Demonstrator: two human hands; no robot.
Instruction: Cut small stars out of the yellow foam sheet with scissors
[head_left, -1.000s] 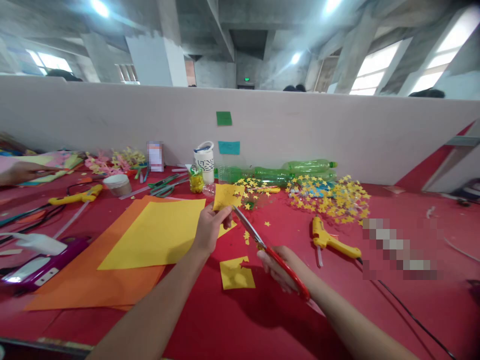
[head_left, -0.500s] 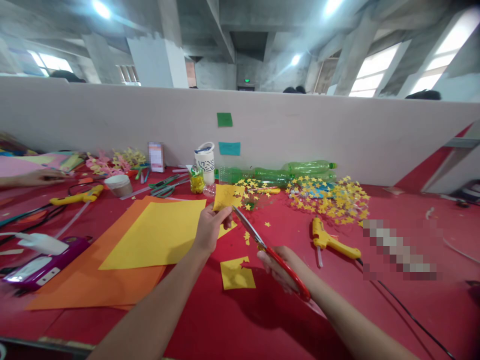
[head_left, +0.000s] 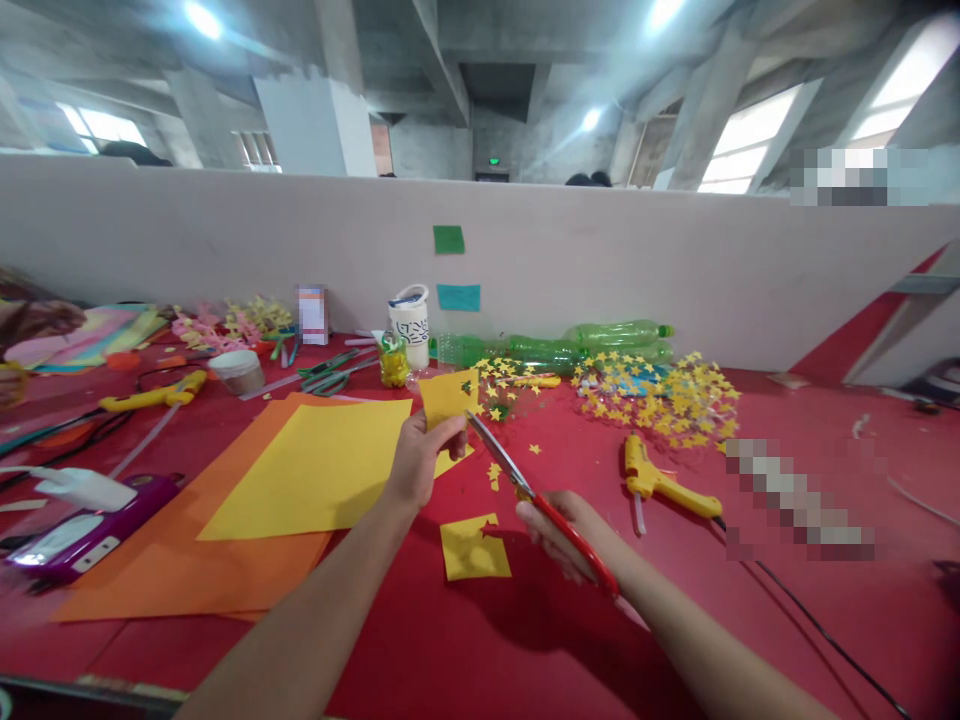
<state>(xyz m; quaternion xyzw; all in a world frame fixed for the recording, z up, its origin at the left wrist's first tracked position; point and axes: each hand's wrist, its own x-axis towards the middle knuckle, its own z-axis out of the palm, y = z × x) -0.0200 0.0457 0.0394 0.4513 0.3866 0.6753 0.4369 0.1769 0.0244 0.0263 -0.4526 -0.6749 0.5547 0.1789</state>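
Observation:
My left hand [head_left: 421, 455] pinches a small yellow paper square [head_left: 444, 395] by its lower edge and holds it upright above the red table. Notches show in the square's upper right part. My right hand [head_left: 562, 540] is closed around the red handles of a pair of scissors [head_left: 506, 462]. The blades point up and left, their tips at the square's lower right edge; whether they grip paper I cannot tell. Below the hands lies another yellow square [head_left: 474, 555] with a star-shaped hole. Small yellow scraps [head_left: 494, 475] and a loose yellow star [head_left: 535, 449] lie nearby.
Yellow sheets [head_left: 307, 470] over orange sheets [head_left: 127, 580] lie left, beside a purple power strip [head_left: 94, 530]. A yellow glue gun [head_left: 664, 480] with a cord sits right. Yellow star sprays [head_left: 667, 400], green bottles [head_left: 615, 333] and a white cup [head_left: 409, 325] stand behind. Another person's hand [head_left: 45, 320] is far left.
The paper square has turned and shifted slightly left in my left hand, so its notched edge shows. The scissors have barely moved. At far left, the other person's hand has moved back.

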